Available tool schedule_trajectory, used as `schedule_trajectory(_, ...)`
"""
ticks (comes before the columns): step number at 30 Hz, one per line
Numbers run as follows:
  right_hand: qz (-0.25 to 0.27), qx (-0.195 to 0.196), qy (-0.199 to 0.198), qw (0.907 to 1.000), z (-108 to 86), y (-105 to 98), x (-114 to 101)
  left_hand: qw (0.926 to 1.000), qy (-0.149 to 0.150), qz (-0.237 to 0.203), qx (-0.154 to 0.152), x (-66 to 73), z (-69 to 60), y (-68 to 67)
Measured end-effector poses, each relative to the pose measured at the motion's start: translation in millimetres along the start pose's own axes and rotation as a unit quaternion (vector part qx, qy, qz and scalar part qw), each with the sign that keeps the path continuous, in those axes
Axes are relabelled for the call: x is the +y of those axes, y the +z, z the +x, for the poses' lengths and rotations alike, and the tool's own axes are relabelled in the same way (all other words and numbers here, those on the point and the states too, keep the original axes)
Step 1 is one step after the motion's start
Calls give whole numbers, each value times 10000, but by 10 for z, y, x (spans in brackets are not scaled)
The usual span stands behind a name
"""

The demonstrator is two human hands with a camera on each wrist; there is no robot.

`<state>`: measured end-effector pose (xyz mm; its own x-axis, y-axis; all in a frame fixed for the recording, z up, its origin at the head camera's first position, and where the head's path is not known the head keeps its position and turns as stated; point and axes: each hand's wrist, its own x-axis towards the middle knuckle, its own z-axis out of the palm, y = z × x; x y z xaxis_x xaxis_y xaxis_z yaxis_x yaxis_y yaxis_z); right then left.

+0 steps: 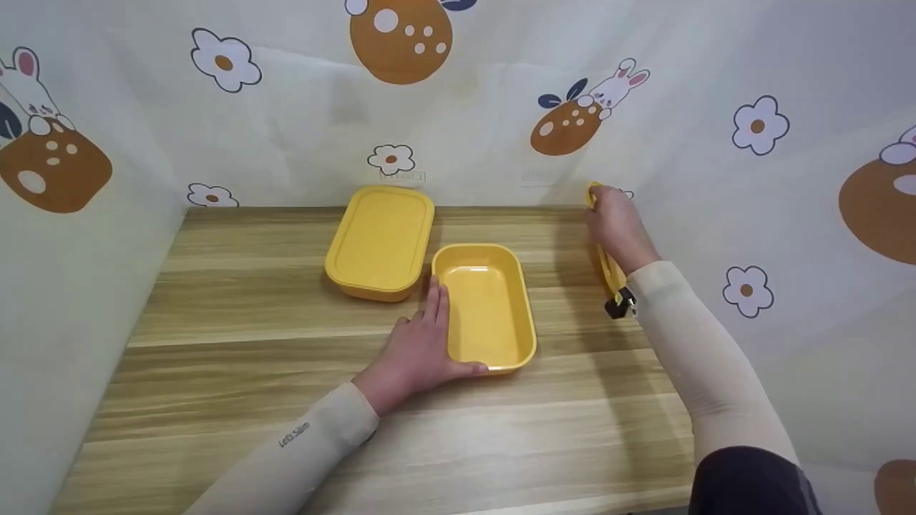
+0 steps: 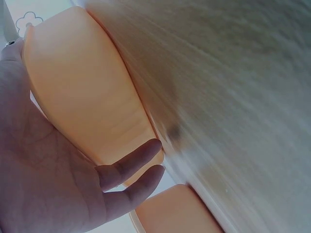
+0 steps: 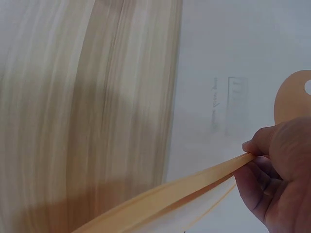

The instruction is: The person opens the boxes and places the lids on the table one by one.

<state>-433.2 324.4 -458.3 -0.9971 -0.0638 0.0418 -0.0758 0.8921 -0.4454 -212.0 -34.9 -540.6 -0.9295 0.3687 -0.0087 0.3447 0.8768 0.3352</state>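
Observation:
A yellow rectangular container, uncovered, stands on the table with its bare inside showing. Along its left side lies my left hand, fingers straight at the wall and thumb spread over the near rim. In the left wrist view, two fingers reach past the outer wall of the container. My right hand pinches the edge of a thin yellow lid, held edge-on at the far right. The right wrist view shows thumb and fingers on the rim of that lid.
A second yellow container with its lid on sits behind and left of the open one. Printed cloth hangs at the back and both sides of the wooden table. A small black object is at the right wrist.

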Motion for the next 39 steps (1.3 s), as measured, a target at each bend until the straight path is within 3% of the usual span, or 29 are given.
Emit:
schedule_trajectory(9,-274,959,-492,9938,7,280,74,10000,50,-21,57,7,-9,3)
schedule_trajectory(17,-332,913,-365,9946,71,451,123,10000,-8,-12,-7,-5,-3,31)
schedule_trajectory(28,-269,913,-151,9953,77,509,138,10000,13,10,59,2,-5,31)
schedule_trajectory(39,-313,1123,-358,9925,134,597,186,10000,-1,53,10,2,4,27)
